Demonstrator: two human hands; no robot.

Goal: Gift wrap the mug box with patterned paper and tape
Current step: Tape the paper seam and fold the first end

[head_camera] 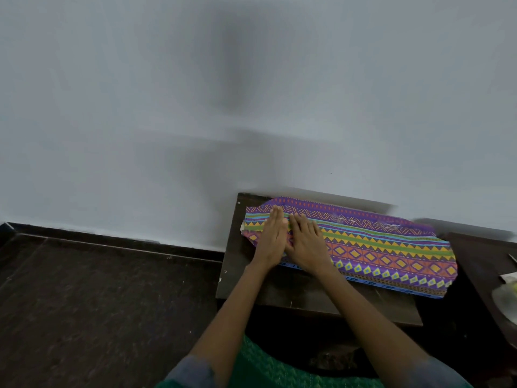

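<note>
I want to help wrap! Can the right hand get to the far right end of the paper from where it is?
Probably yes. The right hand lies flat on the paper near its left end, beside the left hand. Nothing sits on the paper between it and the right end.

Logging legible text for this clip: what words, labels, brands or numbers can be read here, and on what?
No text can be read.
Patterned paper: small dark marks repeat along its blue near edge, too blurred to read.
Items at the table's right edge: too blurred to tell.

Purple, orange, yellow, green zigzag-and-diamond banded patterned paper (372, 247); dark brown table (293, 292); white wall (251, 93)
</note>
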